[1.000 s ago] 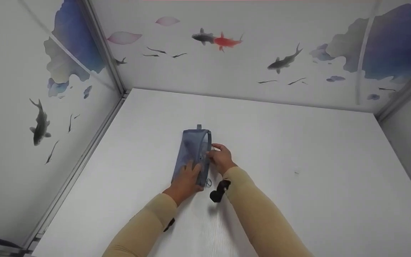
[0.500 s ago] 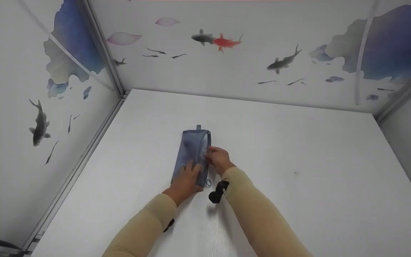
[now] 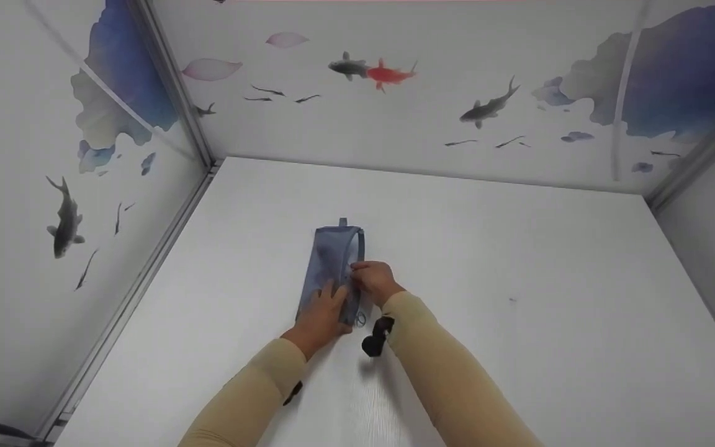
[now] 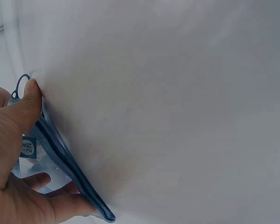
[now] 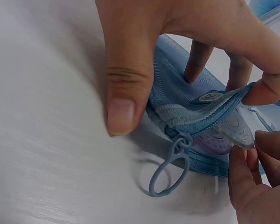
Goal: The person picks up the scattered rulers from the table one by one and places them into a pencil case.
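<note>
A blue translucent zip pencil pouch (image 3: 331, 254) lies on the white table, its zipped side gaping toward the right. My left hand (image 3: 320, 313) holds the near end. In the right wrist view, a left index finger (image 5: 266, 93) hooks the zipper edge up, while the left thumb (image 5: 123, 107) lies by the ring-shaped zipper pull (image 5: 170, 175). My right hand (image 3: 377, 279) reaches the opening from the right and pinches a clear, rounded protractor (image 5: 238, 130) at the mouth. Behind it shows a pinkish marked piece (image 5: 214, 143). A small label (image 4: 29, 147) appears in the left wrist view.
White table surface (image 3: 488, 279) surrounds the pouch. Walls (image 3: 395, 124) printed with fish and blue patches enclose the back and sides. A tiny pale speck (image 3: 512, 300) lies to the right. A black wrist device (image 3: 376, 338) hangs below the right sleeve.
My right hand has shifted left and slightly nearer, its fingertips now farther over the pouch opening. The left hand and the pouch have stayed in place.
</note>
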`<state>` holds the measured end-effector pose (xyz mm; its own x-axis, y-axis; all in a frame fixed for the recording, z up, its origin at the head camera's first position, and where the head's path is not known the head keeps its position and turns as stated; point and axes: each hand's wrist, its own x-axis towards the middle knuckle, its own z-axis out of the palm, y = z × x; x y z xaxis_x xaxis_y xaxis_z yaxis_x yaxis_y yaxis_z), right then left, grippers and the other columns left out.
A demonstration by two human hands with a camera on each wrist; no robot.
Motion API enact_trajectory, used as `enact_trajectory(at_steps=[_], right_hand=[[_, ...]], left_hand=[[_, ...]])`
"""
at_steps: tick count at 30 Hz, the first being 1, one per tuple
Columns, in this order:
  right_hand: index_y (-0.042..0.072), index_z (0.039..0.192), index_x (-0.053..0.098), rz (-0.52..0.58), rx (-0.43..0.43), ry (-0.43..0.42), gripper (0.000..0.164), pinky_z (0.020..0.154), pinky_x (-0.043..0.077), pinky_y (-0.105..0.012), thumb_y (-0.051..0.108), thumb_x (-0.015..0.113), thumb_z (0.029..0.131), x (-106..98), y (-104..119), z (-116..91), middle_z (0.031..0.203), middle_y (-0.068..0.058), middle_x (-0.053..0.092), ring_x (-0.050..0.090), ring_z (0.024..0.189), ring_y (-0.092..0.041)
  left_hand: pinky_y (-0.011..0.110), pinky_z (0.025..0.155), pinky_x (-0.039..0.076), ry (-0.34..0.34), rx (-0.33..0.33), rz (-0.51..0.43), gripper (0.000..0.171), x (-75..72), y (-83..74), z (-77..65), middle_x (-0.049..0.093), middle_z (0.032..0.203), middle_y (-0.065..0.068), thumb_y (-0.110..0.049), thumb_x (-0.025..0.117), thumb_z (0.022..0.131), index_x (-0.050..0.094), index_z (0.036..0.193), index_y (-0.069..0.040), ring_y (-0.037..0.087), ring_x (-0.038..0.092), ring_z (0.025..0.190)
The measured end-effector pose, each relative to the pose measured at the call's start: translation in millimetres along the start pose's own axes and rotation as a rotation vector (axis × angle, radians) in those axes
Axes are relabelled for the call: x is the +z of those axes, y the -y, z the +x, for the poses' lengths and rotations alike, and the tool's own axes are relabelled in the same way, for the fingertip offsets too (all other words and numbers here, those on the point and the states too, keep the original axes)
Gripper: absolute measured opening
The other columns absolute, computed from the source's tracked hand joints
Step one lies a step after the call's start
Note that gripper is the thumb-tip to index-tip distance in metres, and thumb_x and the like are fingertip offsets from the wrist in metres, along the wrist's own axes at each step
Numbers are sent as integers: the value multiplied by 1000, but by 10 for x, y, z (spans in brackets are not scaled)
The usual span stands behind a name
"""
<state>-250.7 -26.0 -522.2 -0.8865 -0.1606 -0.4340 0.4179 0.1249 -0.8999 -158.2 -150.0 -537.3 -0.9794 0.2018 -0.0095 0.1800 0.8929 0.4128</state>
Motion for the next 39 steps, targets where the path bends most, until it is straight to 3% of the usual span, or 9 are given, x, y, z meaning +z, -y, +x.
enact_trajectory(at_steps=[14, 26, 39], right_hand=[[-6, 124, 59, 16, -27, -37, 37, 89, 50, -36, -6, 52, 88, -28, -4, -32, 118, -20, 62, 60, 87, -19], [-5, 126, 58, 12, -53, -47, 36, 91, 50, -38, 1, 55, 90, -151, 4, -66, 119, -20, 62, 62, 99, -25], [-8, 133, 49, 152, -31, -1, 40, 100, 44, -38, 3, 52, 95, -426, -27, -70, 131, -26, 53, 54, 116, -29]], left_hand=[[61, 86, 46, 13, -45, 33, 74, -2, -23, 7, 35, 143, 25, -28, 83, 76, 42, 134, -10, 48, 45, 121], [58, 90, 46, 33, -48, 2, 76, -15, -26, 1, 32, 144, 25, -27, 82, 78, 39, 138, -10, 47, 42, 123], [57, 97, 41, 79, -74, -6, 78, -16, -25, 19, 29, 149, 24, -29, 80, 80, 37, 142, -14, 47, 39, 128]])
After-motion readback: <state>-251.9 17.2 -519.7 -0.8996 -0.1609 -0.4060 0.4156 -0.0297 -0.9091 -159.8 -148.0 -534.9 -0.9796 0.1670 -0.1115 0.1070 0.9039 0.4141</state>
